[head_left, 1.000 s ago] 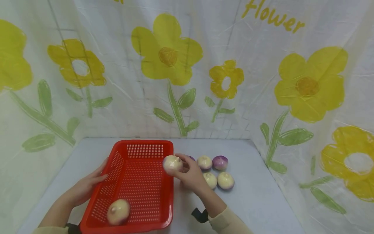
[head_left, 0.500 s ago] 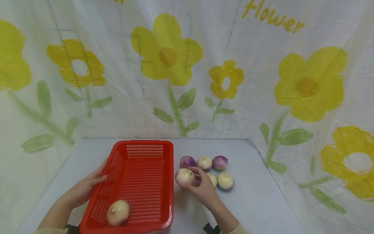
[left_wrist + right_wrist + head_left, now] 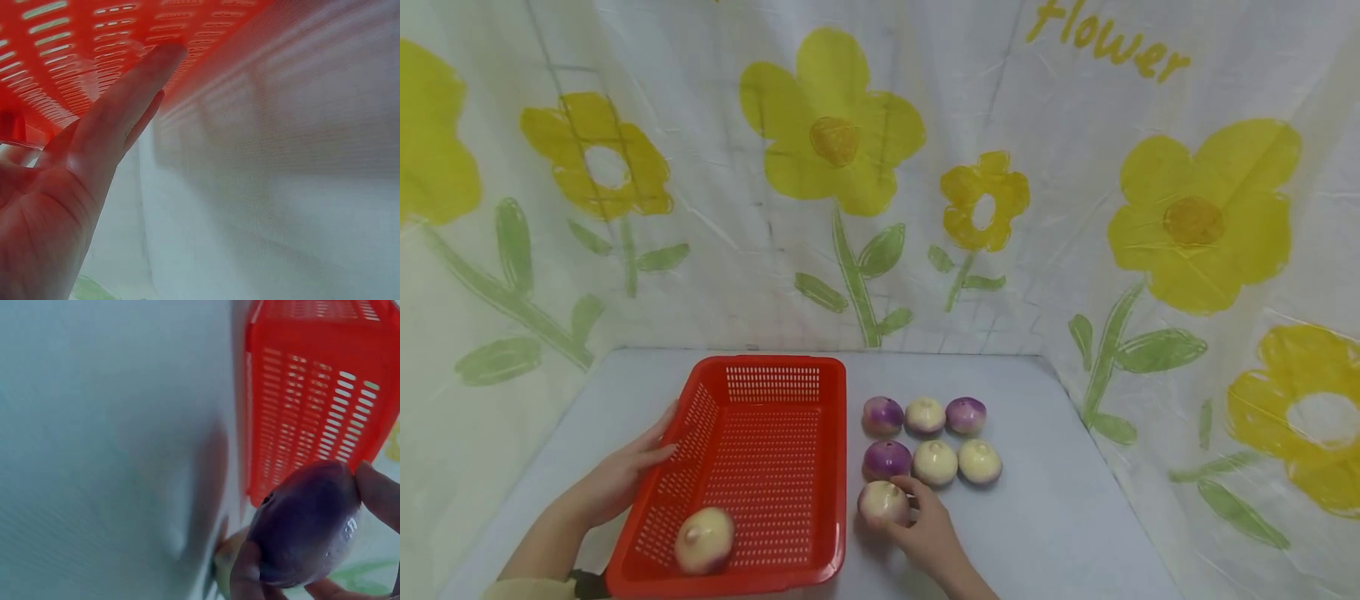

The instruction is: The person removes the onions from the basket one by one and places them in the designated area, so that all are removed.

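Observation:
My right hand [image 3: 922,527] holds a white-and-purple turnip [image 3: 882,502] low over the table, just right of the red basket [image 3: 837,500]. Its purple underside fills the fingers' grip in the right wrist view, where the turnip [image 3: 309,522] partly hides the basket's slotted wall. On the basket's left side my left hand [image 3: 625,481] lies with its thumb over the rim. The left wrist view shows that hand's straight fingers [image 3: 128,94] against the outer wall. Another turnip [image 3: 704,540] sits inside the basket at its near left corner.
Two rows of turnips stand beyond the held one: a purple turnip [image 3: 887,460] and two pale ones in the nearer row, three more behind, including another purple turnip [image 3: 882,416]. A flower-printed curtain [image 3: 1060,317] hangs behind the white table [image 3: 1060,517].
My right hand has carried the turnip from the basket's right rim rightward and toward me, to a spot in front of the nearer row. The left hand and basket have stayed put.

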A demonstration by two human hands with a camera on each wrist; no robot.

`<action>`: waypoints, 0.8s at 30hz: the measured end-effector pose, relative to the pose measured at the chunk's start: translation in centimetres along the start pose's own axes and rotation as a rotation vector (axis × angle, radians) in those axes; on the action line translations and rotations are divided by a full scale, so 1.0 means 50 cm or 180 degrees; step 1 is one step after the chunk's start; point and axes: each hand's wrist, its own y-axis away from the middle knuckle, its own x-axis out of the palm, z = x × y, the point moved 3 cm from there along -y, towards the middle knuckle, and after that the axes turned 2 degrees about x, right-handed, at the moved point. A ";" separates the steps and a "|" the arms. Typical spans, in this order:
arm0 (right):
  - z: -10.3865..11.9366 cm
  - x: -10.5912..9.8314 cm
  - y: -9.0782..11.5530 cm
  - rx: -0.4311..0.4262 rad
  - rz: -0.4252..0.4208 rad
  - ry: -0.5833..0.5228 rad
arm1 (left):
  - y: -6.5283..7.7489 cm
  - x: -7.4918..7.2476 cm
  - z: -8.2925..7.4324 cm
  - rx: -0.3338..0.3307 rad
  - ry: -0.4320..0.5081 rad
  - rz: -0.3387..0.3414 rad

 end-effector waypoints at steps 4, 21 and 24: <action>-0.017 0.011 0.006 0.0082 -0.0014 -0.0043 | 0.000 -0.002 0.001 -0.0009 0.0018 0.0020; -0.028 0.021 0.004 0.0211 -0.0198 0.0001 | -0.002 -0.004 0.004 -0.0053 0.0075 0.0072; -0.030 0.020 0.006 0.0255 -0.0190 0.0023 | -0.001 -0.004 0.002 -0.0053 0.0047 0.0042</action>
